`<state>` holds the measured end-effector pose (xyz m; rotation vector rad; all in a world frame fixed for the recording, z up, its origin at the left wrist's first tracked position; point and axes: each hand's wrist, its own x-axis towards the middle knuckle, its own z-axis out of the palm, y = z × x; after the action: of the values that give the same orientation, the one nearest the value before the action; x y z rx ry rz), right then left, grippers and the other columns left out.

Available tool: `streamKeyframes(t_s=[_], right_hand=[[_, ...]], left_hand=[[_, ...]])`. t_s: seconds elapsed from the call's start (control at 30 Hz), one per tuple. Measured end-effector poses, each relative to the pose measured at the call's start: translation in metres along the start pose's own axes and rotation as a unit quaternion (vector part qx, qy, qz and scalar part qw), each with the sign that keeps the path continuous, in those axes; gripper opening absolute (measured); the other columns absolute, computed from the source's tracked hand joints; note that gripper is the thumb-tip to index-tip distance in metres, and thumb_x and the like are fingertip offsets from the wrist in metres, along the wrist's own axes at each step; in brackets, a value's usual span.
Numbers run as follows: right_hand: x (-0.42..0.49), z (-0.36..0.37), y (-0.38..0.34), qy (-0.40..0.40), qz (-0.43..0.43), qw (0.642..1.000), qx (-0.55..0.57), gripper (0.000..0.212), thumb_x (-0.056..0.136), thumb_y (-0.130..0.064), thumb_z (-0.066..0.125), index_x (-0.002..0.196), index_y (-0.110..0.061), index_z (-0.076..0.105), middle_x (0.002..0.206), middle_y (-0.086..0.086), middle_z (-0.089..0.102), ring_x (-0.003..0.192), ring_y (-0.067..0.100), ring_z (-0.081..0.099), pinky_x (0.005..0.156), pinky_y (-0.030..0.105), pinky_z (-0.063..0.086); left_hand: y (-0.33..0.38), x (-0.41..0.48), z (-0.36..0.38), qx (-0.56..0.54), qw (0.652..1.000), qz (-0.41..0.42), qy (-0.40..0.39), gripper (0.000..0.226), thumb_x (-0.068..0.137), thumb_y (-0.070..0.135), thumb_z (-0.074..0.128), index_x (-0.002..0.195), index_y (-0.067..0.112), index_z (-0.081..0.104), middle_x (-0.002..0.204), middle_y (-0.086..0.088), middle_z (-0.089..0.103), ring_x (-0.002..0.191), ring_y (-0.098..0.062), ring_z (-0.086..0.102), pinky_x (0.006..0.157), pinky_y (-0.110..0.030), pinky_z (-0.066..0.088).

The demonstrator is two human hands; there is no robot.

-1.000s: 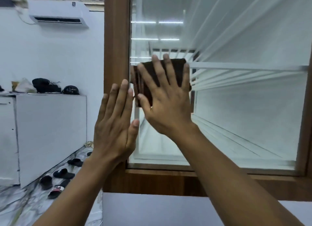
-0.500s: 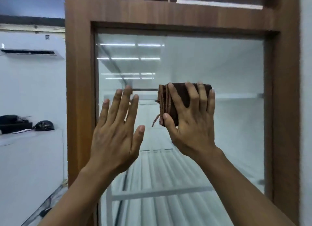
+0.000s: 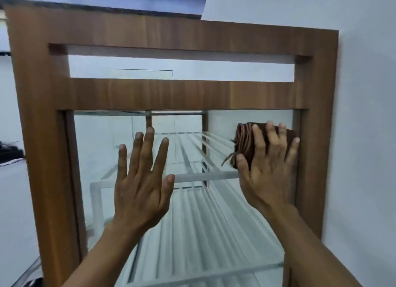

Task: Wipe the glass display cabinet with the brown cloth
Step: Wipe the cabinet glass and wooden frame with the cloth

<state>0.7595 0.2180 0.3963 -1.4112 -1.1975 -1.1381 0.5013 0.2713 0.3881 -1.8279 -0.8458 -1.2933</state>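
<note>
The glass display cabinet (image 3: pixel 42 136) has a brown wooden frame and a large glass pane, with white shelves showing behind it. A folded brown cloth (image 3: pixel 246 140) lies flat against the upper right of the glass, close to the right frame post. My right hand (image 3: pixel 265 168) presses it there with straight spread fingers, and a loose thread hangs from the cloth's left edge. My left hand (image 3: pixel 141 186) rests flat on the glass at the middle left, fingers straight and spread, holding nothing.
A white wall (image 3: pixel 364 136) meets the cabinet's right side. The frame has an open slot (image 3: pixel 182 66) above the pane. Dark items (image 3: pixel 8 152) lie on a white counter at the far left.
My right hand slid the cloth rightward and up across the glass to the right frame post. My left hand stayed flat on the pane. My view tilted up to the cabinet's top.
</note>
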Motion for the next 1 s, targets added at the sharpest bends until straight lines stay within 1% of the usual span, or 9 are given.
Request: streamKeyframes(t_s=[0.07,0.2,0.27,0.4,0.5,0.6,0.7,0.9,1.0], right_hand=[[0.021,-0.001,-0.016,-0.001,0.008,1.0,0.003,0.065,0.101,-0.047,0.036,0.156,-0.015,0.029,0.161,0.016,0.025,0.154,0.038,0.015,0.122,0.068,0.004],[0.001,0.002,-0.064,-0.046,-0.148,0.987,0.048,0.068,0.1,-0.046,0.044,0.159,-0.019,0.026,0.165,0.011,0.019,0.156,0.035,0.012,0.124,0.063,0.002],[-0.019,0.001,-0.051,-0.061,-0.168,0.983,0.042,0.068,0.1,-0.045,0.045,0.159,-0.021,0.024,0.166,0.01,0.016,0.156,0.033,0.01,0.125,0.061,0.002],[-0.01,-0.003,0.005,-0.045,-0.034,0.998,-0.016,0.07,0.1,-0.049,0.038,0.161,-0.019,0.02,0.165,0.014,0.018,0.155,0.038,0.011,0.123,0.065,0.008],[0.021,-0.003,-0.007,-0.015,0.059,0.998,-0.007,0.071,0.1,-0.049,0.037,0.16,-0.015,0.021,0.165,0.018,0.021,0.154,0.039,0.012,0.123,0.065,0.008],[0.008,0.003,-0.05,-0.023,-0.079,0.996,0.039,0.068,0.1,-0.048,0.041,0.159,-0.018,0.026,0.166,0.015,0.022,0.155,0.036,0.014,0.125,0.061,0.003],[-0.033,0.005,-0.037,-0.072,-0.21,0.974,0.042,0.068,0.1,-0.047,0.047,0.159,-0.027,0.019,0.167,0.009,0.016,0.156,0.031,0.012,0.125,0.06,0.002],[-0.008,-0.006,0.032,-0.038,-0.033,0.999,-0.021,0.063,0.104,-0.047,0.034,0.16,-0.019,0.024,0.165,0.018,0.02,0.155,0.038,0.013,0.123,0.065,0.008],[0.024,0.001,-0.018,-0.017,-0.073,0.997,0.024,0.064,0.102,-0.046,0.039,0.159,-0.019,0.028,0.165,0.018,0.023,0.154,0.039,0.016,0.124,0.064,0.003]], left_hand=[[0.002,0.001,0.002,0.011,1.0,-0.001,-0.001,0.063,0.104,0.04,0.024,0.158,0.009,0.027,0.168,-0.018,0.013,0.157,-0.034,0.01,0.126,-0.058,0.008],[0.002,0.002,0.001,0.011,1.0,-0.007,-0.002,0.062,0.104,0.039,0.026,0.158,0.009,0.027,0.169,-0.014,0.008,0.158,-0.031,0.008,0.127,-0.056,0.005],[0.002,0.002,-0.001,0.011,1.0,-0.008,-0.01,0.062,0.104,0.038,0.027,0.158,0.009,0.027,0.169,-0.015,0.009,0.158,-0.031,0.006,0.127,-0.055,0.003],[0.002,0.005,-0.001,0.014,0.999,-0.01,-0.031,0.065,0.103,0.04,0.028,0.16,0.01,0.022,0.169,-0.015,0.008,0.158,-0.031,0.004,0.127,-0.054,-0.002],[0.011,0.01,0.002,0.005,1.0,0.001,-0.024,0.064,0.103,0.041,0.026,0.16,0.011,0.022,0.168,-0.016,0.012,0.157,-0.032,0.006,0.127,-0.055,0.0],[0.021,0.016,0.005,-0.002,1.0,0.0,-0.005,0.063,0.103,0.037,0.03,0.159,0.01,0.025,0.168,-0.016,0.013,0.157,-0.033,0.009,0.127,-0.056,0.003],[0.019,0.013,0.007,-0.003,1.0,0.003,0.006,0.062,0.103,0.037,0.029,0.159,0.01,0.026,0.168,-0.018,0.014,0.157,-0.034,0.009,0.127,-0.054,0.002],[0.025,0.011,0.011,0.028,1.0,-0.008,0.004,0.061,0.105,0.039,0.023,0.159,0.01,0.026,0.167,-0.018,0.017,0.156,-0.035,0.013,0.128,-0.053,0.005],[0.026,0.011,0.012,0.036,0.999,-0.016,0.013,0.061,0.104,0.037,0.026,0.159,0.009,0.027,0.167,-0.017,0.017,0.156,-0.034,0.011,0.127,-0.053,0.006]])
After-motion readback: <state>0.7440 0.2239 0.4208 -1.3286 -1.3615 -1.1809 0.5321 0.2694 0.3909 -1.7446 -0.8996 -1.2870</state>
